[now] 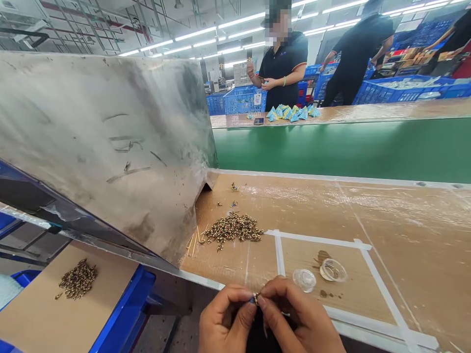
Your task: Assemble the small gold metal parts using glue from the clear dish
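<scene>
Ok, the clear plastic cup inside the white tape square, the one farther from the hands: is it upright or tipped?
Tipped, it seems: the clear plastic cup shows a slanted oval rim on the cardboard.

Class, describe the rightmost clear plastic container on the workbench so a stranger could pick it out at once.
Find the brown workbench and its white tape rectangle. Beyond the left hand and right hand pinching a small metal piece, two clear round containers sit inside the tape. Yours is the one farther right, tilted, with a tan ring showing, unlike its plainer neighbour.
</scene>
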A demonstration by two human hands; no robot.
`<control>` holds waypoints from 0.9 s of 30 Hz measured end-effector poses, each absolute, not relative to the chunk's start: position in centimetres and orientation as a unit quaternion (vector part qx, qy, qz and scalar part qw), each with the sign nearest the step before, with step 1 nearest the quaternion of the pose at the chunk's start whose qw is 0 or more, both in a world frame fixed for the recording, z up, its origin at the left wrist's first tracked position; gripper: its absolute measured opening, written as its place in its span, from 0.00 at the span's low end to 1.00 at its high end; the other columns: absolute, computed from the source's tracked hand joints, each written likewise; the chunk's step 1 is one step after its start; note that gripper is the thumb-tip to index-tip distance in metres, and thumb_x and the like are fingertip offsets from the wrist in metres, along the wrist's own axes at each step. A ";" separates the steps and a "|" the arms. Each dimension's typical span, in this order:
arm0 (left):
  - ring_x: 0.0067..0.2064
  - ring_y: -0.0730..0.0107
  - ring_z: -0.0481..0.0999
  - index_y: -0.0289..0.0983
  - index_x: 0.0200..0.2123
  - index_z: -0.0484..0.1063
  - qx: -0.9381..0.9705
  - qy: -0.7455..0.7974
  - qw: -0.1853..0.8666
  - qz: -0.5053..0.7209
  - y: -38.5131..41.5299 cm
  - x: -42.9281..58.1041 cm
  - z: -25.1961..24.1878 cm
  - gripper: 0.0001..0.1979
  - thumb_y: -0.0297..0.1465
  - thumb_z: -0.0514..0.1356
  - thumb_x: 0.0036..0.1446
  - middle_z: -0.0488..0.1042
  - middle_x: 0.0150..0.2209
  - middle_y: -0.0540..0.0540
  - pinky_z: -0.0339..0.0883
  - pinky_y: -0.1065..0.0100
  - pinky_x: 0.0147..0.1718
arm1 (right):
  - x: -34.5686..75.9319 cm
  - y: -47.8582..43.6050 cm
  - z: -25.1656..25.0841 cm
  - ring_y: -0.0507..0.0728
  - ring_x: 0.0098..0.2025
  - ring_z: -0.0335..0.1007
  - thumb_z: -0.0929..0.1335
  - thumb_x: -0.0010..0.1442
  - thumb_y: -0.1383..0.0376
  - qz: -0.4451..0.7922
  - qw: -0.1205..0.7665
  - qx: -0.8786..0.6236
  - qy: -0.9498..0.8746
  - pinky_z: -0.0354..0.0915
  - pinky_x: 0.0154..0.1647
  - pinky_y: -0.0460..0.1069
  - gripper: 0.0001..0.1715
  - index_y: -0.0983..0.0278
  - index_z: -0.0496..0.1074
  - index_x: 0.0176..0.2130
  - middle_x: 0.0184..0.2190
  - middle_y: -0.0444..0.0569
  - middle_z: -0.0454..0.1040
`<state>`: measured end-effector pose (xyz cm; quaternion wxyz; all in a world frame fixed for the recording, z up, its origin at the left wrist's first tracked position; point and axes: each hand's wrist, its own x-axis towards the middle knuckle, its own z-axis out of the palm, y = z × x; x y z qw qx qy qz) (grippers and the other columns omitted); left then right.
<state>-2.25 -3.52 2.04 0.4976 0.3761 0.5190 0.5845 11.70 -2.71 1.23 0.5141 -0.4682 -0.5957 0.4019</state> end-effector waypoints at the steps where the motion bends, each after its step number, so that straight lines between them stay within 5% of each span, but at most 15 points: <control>1: 0.34 0.67 0.81 0.39 0.30 0.84 0.395 0.520 0.494 0.574 -3.5 -2.6 2.1 0.14 0.44 0.77 0.52 0.81 0.30 0.47 0.74 0.75 0.37 | 12.0 -2.6 1.4 0.53 0.28 0.72 0.67 0.75 0.57 0.388 0.507 -0.459 -0.618 0.68 0.31 0.45 0.11 0.56 0.73 0.39 0.29 0.41 0.74; 6: 0.35 0.64 0.81 0.42 0.32 0.85 0.525 0.520 0.423 0.524 -3.3 -4.0 2.5 0.08 0.40 0.71 0.60 0.82 0.31 0.48 0.72 0.72 0.39 | 13.1 -2.1 2.5 0.52 0.30 0.71 0.65 0.73 0.69 0.319 0.466 -0.406 -0.718 0.67 0.34 0.44 0.09 0.55 0.69 0.42 0.32 0.39 0.73; 11: 0.35 0.65 0.81 0.44 0.34 0.84 0.584 0.503 0.386 0.506 -3.2 -4.4 3.0 0.03 0.32 0.70 0.62 0.83 0.31 0.50 0.71 0.69 0.40 | 13.3 -2.2 2.9 0.53 0.30 0.71 0.63 0.73 0.71 0.290 0.463 -0.381 -0.746 0.68 0.32 0.45 0.10 0.55 0.67 0.43 0.32 0.40 0.72; 27: 0.34 0.69 0.77 0.36 0.39 0.77 0.771 0.377 0.284 0.427 -2.1 -5.2 4.4 0.10 0.16 0.62 0.63 0.80 0.32 0.48 0.69 0.69 0.35 | 14.9 -2.2 4.2 0.53 0.32 0.68 0.55 0.66 0.83 0.280 0.375 -0.341 -0.815 0.68 0.33 0.44 0.22 0.57 0.59 0.44 0.34 0.42 0.68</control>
